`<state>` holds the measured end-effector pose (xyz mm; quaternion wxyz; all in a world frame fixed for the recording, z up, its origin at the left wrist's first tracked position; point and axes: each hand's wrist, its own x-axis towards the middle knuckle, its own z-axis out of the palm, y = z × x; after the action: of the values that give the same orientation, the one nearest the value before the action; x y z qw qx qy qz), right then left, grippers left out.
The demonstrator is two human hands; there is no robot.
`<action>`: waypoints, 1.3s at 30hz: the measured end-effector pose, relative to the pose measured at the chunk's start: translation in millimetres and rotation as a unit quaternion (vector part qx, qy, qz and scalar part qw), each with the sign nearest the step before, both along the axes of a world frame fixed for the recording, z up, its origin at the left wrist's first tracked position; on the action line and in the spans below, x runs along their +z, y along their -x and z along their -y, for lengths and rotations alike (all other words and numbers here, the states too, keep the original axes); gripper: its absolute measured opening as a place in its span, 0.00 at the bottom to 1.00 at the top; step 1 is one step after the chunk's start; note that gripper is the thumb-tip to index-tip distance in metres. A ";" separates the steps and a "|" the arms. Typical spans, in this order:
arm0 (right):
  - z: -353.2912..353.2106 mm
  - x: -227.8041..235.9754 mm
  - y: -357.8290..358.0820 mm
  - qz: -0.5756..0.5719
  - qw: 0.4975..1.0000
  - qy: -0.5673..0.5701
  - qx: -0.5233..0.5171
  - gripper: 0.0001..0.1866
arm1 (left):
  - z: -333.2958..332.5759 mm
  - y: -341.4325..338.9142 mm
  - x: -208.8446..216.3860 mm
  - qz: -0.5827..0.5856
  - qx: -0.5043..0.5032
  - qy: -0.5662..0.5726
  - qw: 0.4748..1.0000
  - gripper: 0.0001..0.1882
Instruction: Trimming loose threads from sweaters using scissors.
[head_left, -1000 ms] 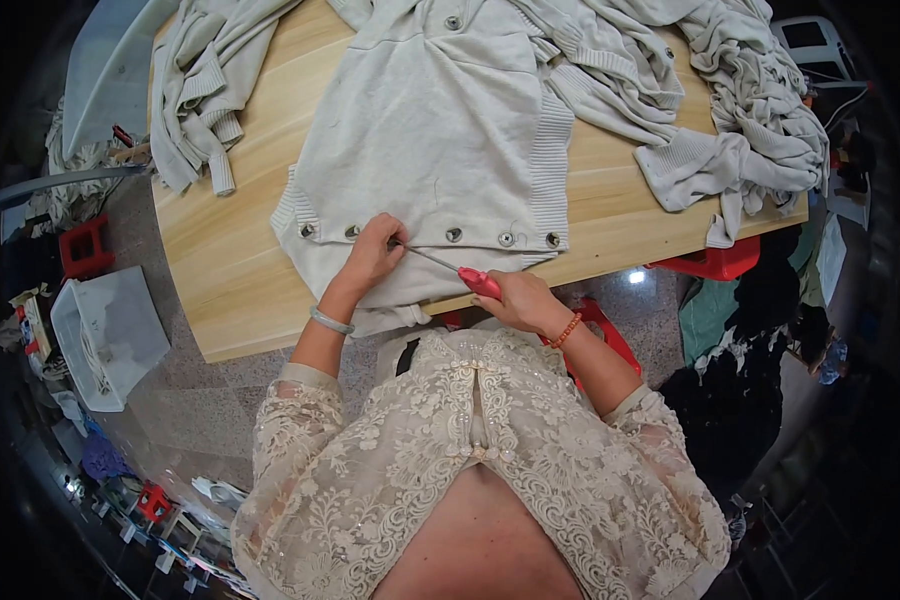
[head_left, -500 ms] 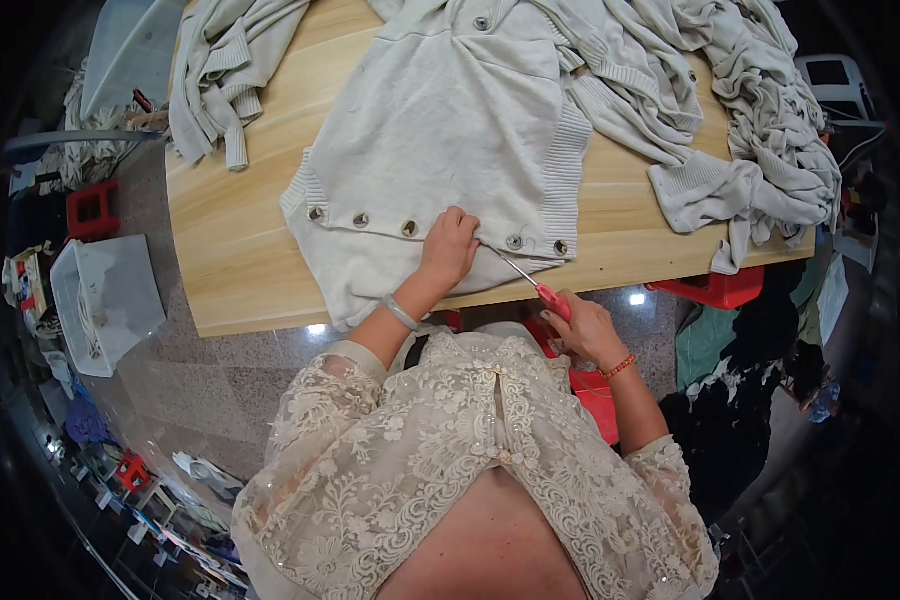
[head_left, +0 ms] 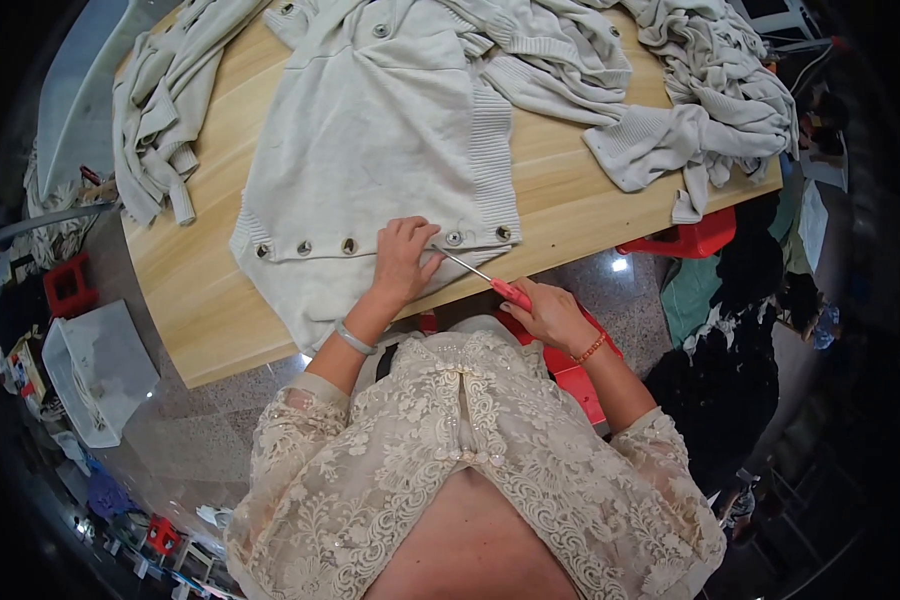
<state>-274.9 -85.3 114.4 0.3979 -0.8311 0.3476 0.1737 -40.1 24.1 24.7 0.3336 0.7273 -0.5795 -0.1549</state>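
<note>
A pale grey knitted cardigan (head_left: 370, 150) lies spread on the wooden table, with a row of several dark buttons and one lighter grey button (head_left: 454, 238) along its placket near the front edge. My left hand (head_left: 402, 262) is closed on the placket just left of the grey button, thumb below and fingers on top. In my right hand (head_left: 552, 315) is a red-handled tool with a thin metal shaft (head_left: 512, 293). Its shaft points up and left, and its tip meets the knit beside my left fingertips. The exact shape of the tip is hidden.
More pale knitwear (head_left: 715, 90) is heaped at the table's far right, and another piece (head_left: 165, 110) lies at the far left. A red stool (head_left: 682, 238) stands beneath the table's right edge. A white bin (head_left: 100, 370) sits on the floor to the left.
The whole view has shifted, so the table and cardigan appear farther left. My left thumb shows more plainly, spread below the fingers. The red-handled tool lies flatter, its tip still at the placket.
</note>
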 end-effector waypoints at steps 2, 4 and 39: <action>0.6 6.7 13.9 0.014 1.000 0.011 -0.013 0.16 | 14.8 14.5 -2.5 -0.105 -0.021 0.011 0.994 0.23; 1.2 6.3 27.5 -0.029 0.999 0.025 -0.032 0.17 | 22.7 22.1 -16.3 -0.109 -0.023 -0.007 0.994 0.22; 17.3 11.1 83.9 -0.064 0.993 0.014 -0.095 0.22 | 81.6 70.6 -47.2 -0.128 -0.155 0.058 0.978 0.15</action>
<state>-358.8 -102.6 125.5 0.3779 -0.7869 0.4521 0.1833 -110.7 -57.5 -22.5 0.4185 0.5820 -0.6458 -0.2630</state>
